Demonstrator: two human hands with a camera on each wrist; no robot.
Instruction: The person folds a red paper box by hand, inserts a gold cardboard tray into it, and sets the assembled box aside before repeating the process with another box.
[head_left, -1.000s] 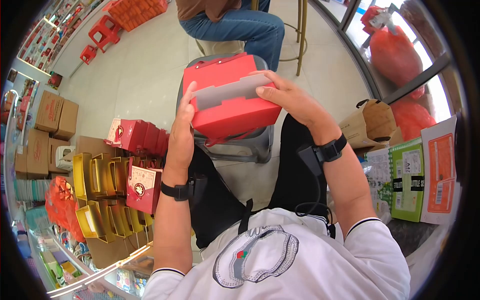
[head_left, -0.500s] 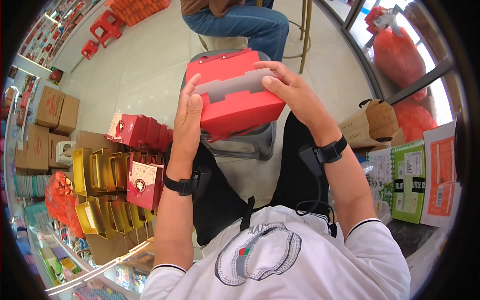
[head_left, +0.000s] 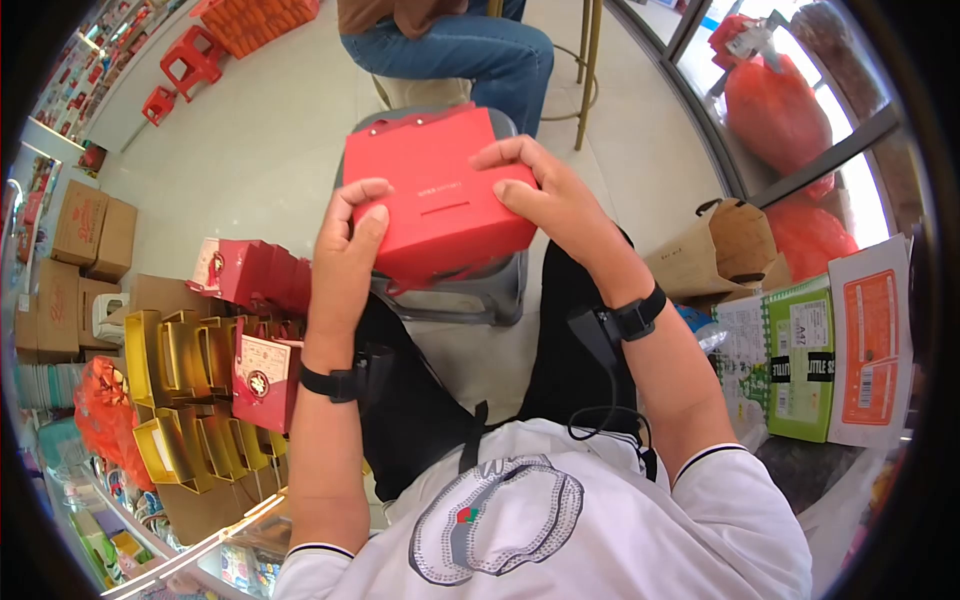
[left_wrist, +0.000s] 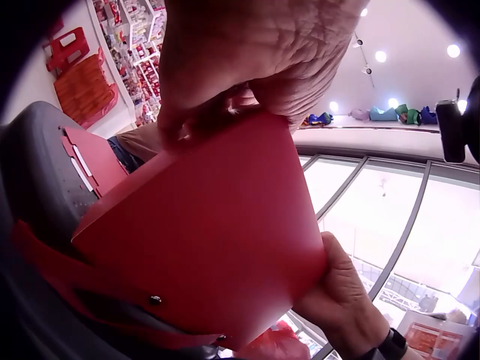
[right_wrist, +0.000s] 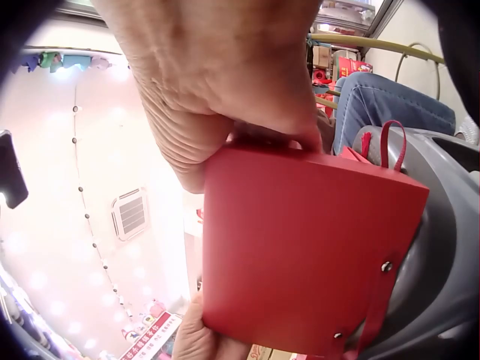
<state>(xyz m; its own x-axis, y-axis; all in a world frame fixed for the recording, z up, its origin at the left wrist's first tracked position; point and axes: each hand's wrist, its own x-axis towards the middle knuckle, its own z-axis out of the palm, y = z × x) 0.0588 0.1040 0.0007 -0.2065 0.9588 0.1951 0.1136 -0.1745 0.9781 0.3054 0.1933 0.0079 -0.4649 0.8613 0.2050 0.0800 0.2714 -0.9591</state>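
Note:
A red box [head_left: 455,235] with ribbon handles rests on a grey stool [head_left: 507,292], its top panel lying flat with a thin slot and small print on it. My left hand [head_left: 343,250] grips the left end, thumb and bent fingers over the top edge. At the opposite end my right hand [head_left: 560,200] holds on, thumb on the top panel and fingers bent above it. In the left wrist view the left hand [left_wrist: 255,60] bends over the edge of the box [left_wrist: 217,225]. Fingertips are partly hidden in both wrist views.
Red gift boxes [head_left: 265,275] and gold trays [head_left: 150,350] stand at the left, beside cardboard boxes [head_left: 75,225]. A seated person's jeans [head_left: 480,60] show beyond the stool. A paper bag [head_left: 710,250] and a green package [head_left: 800,375] stand at the right.
The grey-white flaps and opening on top are now covered by the red panel with the slot. Both hands have moved inward over the top, their fingers more bent.

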